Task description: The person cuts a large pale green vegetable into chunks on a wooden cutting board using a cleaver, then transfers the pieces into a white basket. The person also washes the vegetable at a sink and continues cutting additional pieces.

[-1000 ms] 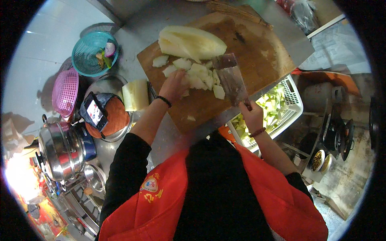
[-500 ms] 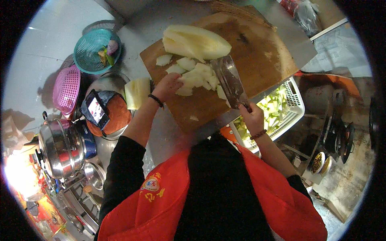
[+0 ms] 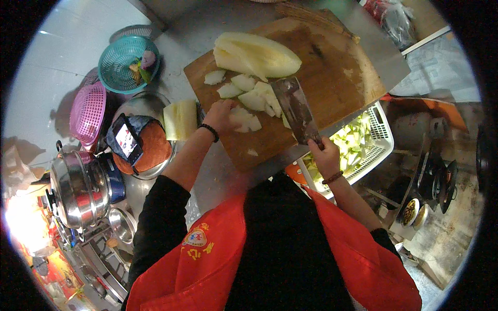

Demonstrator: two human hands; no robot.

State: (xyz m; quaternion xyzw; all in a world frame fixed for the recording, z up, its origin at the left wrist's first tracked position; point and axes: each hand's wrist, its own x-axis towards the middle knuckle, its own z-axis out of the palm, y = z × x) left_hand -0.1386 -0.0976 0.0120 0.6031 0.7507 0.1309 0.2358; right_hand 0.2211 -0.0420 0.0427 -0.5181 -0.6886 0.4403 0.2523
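Observation:
My right hand (image 3: 326,156) grips the handle of a cleaver (image 3: 296,108), its broad blade lying over the wooden cutting board (image 3: 342,67). On the board's left part, my left hand (image 3: 220,115) has its fingers bent together at the edge of some winter melon slices (image 3: 246,121); its fingertips are partly hidden. More pale slices (image 3: 254,99) lie between that hand and the blade. Behind them rests a large peeled piece of winter melon (image 3: 257,54), hollowed on its near side. Another melon chunk (image 3: 180,120) stands left of the board.
A white basket (image 3: 381,136) of cut green-white pieces sits below the board's right edge. To the left are a teal colander (image 3: 116,52) with vegetables, a pink basket (image 3: 85,115), a phone (image 3: 127,139) propped on a round lid, and a steel steamer pot (image 3: 78,192).
My left hand has shifted slightly left and nearer to me. A few slices by it now sit apart from the rest. The cleaver stays almost where it was.

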